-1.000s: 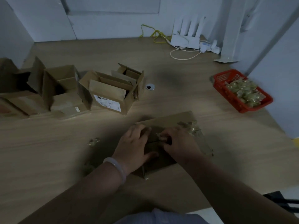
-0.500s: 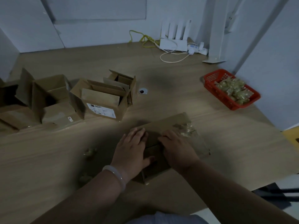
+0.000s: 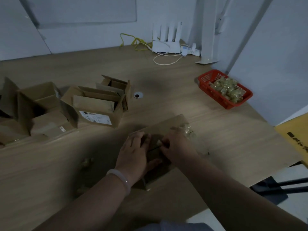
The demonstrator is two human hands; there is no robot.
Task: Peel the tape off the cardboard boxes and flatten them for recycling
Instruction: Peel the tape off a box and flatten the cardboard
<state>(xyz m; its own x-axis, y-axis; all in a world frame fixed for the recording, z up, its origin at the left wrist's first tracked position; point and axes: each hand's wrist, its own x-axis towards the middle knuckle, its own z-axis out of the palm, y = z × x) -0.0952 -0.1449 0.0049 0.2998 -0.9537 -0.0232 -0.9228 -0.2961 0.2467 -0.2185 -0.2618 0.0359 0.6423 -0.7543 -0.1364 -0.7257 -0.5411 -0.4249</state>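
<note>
Head view: I see a flattened cardboard box (image 3: 164,129) lying on the wooden table (image 3: 233,140) in front of me. Left hand (image 3: 135,154) presses flat on it, fingers spread. Right hand (image 3: 176,145) pinches a tape end (image 3: 158,142) at the box seam. Crumpled tape (image 3: 188,131) lies just beside it. Open boxes (image 3: 98,104) stand left; red basket (image 3: 210,90) far right.

Place: we take this for a plain office or back room, dimly lit.
Desk: we sit at a wide wooden desk (image 3: 233,130) with a round cable hole (image 3: 138,95) through its top.
Network gear: we see a white router (image 3: 166,45) with four upright aerials against the wall, a yellow cable (image 3: 133,41) and a white power strip (image 3: 191,50) beside it.
Walls: we find them bare and pale.
Clutter: opened cardboard boxes (image 3: 93,104) and a red basket (image 3: 223,90).
</note>
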